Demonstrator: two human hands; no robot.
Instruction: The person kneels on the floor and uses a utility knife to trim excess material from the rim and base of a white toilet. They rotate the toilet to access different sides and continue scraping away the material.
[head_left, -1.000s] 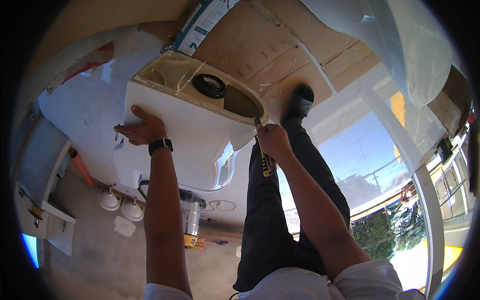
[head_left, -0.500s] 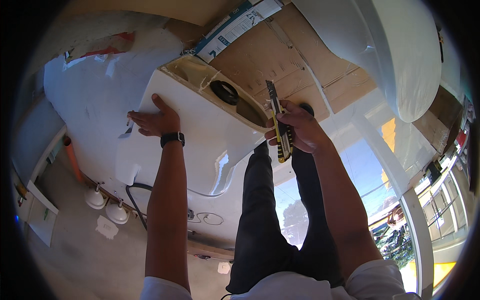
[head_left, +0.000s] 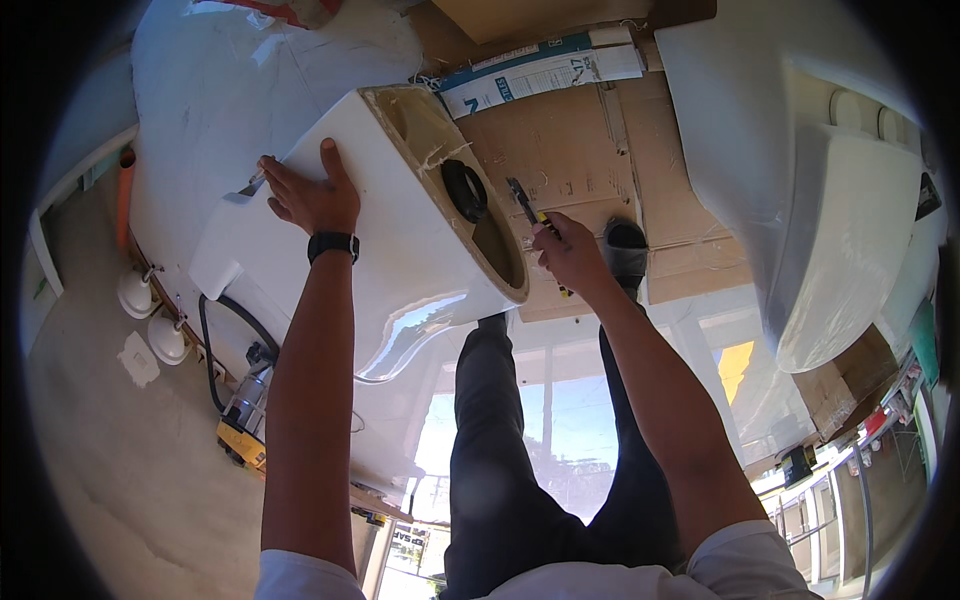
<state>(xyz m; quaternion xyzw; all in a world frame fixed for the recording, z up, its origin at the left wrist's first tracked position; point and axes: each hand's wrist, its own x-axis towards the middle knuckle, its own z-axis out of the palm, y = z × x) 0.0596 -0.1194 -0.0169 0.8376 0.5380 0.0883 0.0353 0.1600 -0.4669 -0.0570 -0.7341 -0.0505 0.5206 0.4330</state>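
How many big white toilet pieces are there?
2. A white ceramic toilet bowl tipped on its side under the left hand; another white ceramic toilet piece lies at right. More may be hidden.

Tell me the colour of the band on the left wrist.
Black: a wristwatch just below the left hand resting on the white toilet. Head view.
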